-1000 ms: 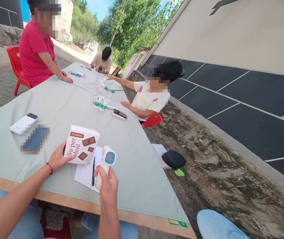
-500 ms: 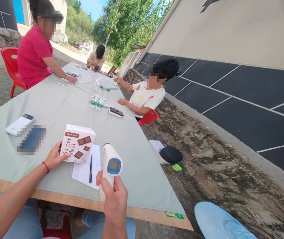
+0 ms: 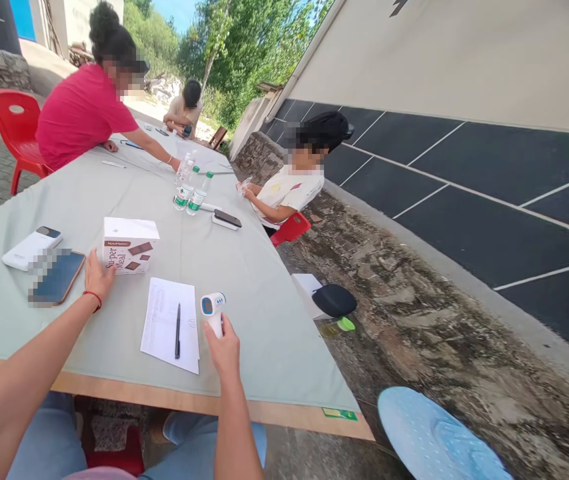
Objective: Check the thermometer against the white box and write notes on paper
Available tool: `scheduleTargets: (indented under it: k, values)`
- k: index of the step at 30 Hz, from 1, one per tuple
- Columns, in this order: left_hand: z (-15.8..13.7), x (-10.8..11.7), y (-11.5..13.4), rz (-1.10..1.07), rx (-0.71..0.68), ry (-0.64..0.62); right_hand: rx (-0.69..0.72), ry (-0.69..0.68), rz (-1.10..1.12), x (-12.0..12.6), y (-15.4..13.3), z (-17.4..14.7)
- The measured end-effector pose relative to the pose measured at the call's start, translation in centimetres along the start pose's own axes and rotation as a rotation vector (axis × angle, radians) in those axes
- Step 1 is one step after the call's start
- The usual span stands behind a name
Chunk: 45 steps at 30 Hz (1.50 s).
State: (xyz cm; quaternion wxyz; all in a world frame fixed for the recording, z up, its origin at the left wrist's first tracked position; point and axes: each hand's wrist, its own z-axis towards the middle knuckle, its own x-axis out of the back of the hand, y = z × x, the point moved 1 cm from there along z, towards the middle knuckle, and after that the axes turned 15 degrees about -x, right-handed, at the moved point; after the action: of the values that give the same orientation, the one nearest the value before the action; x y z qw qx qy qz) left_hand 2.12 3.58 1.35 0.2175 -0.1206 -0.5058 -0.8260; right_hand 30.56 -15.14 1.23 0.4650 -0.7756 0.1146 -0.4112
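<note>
Moved beyond the paper (image 3: 161, 327), the box (image 3: 132, 243) seems set down (left hand (image 3: 98, 279) touching, grip unclear), the thermometer (image 3: 212, 306) not yet released from the right hand (image 3: 225, 347)'s grip.

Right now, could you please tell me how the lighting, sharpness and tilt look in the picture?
Head view: bright daylight nearly washes out the pale distant ground; head view: the dark-tiled wall slants steeply; head view: square pixelation covers part of the dark-blue phone, and the screen on the white-and-blue thermometer is too small to read.
</note>
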Motion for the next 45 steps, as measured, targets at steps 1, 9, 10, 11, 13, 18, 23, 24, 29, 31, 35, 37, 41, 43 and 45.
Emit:
scheduleTargets:
  k: [1, 9, 10, 11, 13, 18, 23, 24, 29, 31, 35, 37, 41, 43, 45]
  values:
    - [-0.8, -0.5, 0.1, 0.053, 0.020, 0.058, -0.031, 0.021, -0.109, -0.2, 0.7, 1.0]
    - [-6.7, -2.9, 1.6, 0.135, -0.248, -0.199, 0.007, -0.010, -0.605, -1.2, 1.5, 4.5]
    - [-6.8, -2.9, 1.7, 0.130, -0.317, -0.321, 0.008, -0.024, -0.618, -1.3, 1.5, 4.7]
    - [-6.9, -3.0, 1.9, 0.131, -0.384, -0.445, 0.013, -0.034, -0.627, -1.4, 1.5, 4.8]
    - [-6.9, -3.0, 2.2, 0.168, -0.490, -0.624, 0.042, -0.009, -0.633, -1.6, 1.6, 4.9]
    - [-7.3, -3.3, 3.0, 0.249, -0.611, -0.769, 0.220, 0.215, -0.445, -3.3, 1.6, 2.9]
    - [-7.5, -3.4, 3.3, 0.313, -0.627, -0.803, 0.215, -0.065, -0.296, -6.5, 0.5, 0.3]
    - [-7.5, -3.4, 3.3, 0.325, -0.629, -0.809, 0.209, -0.074, -0.307, -6.8, 0.2, 0.0]
    - [-7.5, -3.5, 3.4, 0.305, -0.618, -0.810, 0.225, -0.170, -0.120, -6.5, -0.3, 0.0]
    - [-7.6, -3.5, 3.4, 0.276, -0.606, -0.803, 0.195, -0.243, 0.084, -6.1, -0.1, -0.1]
    - [-7.6, -3.7, 3.3, 0.258, -0.589, -0.795, 0.141, -0.352, 0.457, -6.0, 0.1, -0.8]
    - [-7.6, -3.8, 3.2, 0.260, -0.588, -0.793, 0.141, -0.357, 0.557, -6.4, -0.1, -1.3]
    - [-7.5, -3.8, 3.4, 0.280, -0.602, -0.797, 0.114, -0.382, 0.591, -7.4, -1.0, -1.7]
    - [-7.5, -3.7, 3.6, 0.298, -0.600, -0.807, 0.085, -0.390, 0.559, -8.1, -1.2, -1.6]
    - [-7.5, -3.7, 3.7, 0.313, -0.589, -0.828, 0.052, -0.365, 0.529, -8.7, -1.2, -1.5]
